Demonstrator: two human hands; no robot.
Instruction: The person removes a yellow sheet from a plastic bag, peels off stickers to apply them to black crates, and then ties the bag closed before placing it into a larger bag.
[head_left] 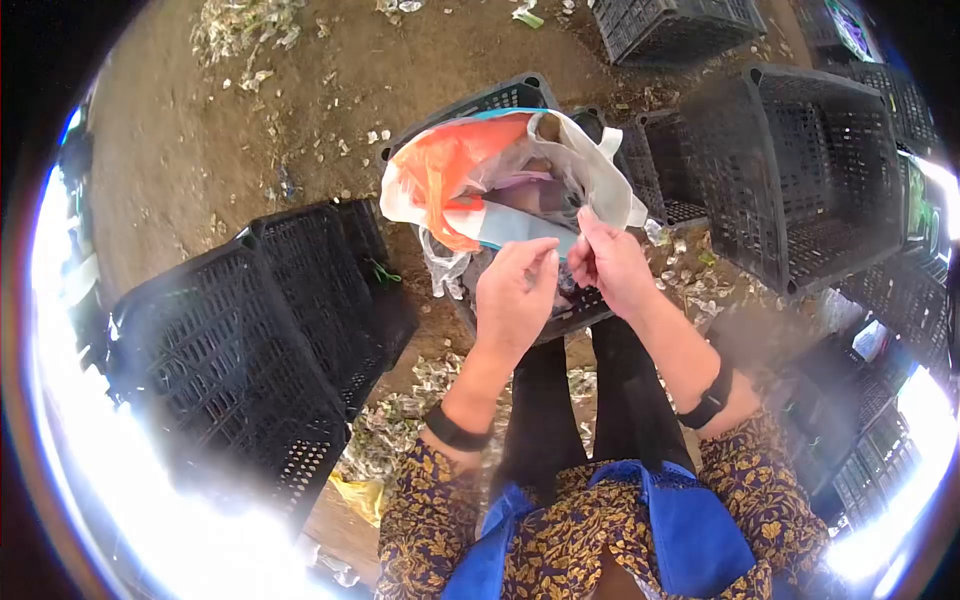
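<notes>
- Head view: the left hand (515, 290) and right hand (605, 262), fingers pinched nearly closed, grip the near edge of a plastic bag (460, 165) sitting in a black crate (500, 98) on dirt ground (200, 150).
- The bag's mouth gapes unfastened, so the handling looks midway; neighbouring crates (260, 330) stand alongside.

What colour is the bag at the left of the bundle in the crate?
The bag is orange; the head view shows it best.
</notes>
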